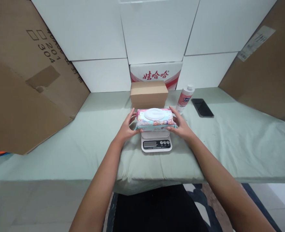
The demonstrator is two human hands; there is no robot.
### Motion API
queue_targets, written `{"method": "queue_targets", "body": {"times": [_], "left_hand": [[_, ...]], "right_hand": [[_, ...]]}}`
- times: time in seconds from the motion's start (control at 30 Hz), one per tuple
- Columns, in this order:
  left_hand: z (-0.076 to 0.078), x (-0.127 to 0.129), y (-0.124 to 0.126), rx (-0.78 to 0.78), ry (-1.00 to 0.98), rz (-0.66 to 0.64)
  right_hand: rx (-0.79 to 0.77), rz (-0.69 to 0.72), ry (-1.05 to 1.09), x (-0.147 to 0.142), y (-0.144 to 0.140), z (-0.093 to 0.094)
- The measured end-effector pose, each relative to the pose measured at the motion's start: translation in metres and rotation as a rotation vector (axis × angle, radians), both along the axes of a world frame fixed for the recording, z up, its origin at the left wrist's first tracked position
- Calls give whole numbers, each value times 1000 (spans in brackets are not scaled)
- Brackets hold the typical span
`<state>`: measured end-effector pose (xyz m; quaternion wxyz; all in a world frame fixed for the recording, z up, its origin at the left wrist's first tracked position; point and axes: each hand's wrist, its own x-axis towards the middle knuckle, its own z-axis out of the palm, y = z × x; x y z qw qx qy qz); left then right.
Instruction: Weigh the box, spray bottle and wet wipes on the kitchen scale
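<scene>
A pack of wet wipes [155,119] with a white oval lid is at the middle of the table, over a white digital kitchen scale [156,145]. My left hand [127,127] grips the pack's left end, thumb at the front and fingers behind. At the other end, my right hand [181,127] holds it the same way. The scale's weighing surface is mostly hidden under the pack, so I cannot tell whether the two touch. Its display and buttons face me.
Behind the pack stands a brown cardboard box [149,93]. To the right are a white and pink bottle [184,99] and a black phone [202,108]. Large cardboard sheets [35,80] flank the green-clothed table [89,145], and white boxes [154,35] line the back.
</scene>
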<state>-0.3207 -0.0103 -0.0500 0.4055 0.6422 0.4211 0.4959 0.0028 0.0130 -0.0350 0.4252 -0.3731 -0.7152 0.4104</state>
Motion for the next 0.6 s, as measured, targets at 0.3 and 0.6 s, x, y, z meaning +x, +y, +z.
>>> {"method": "queue_targets", "body": {"times": [0.3,0.6], "left_hand": [[-1,0,0,10,9,-11],[-1,1,1,15,10,-10]], "right_hand": [[-2,12,-2,0,0,1],[9,7,-8,0,1,0]]}}
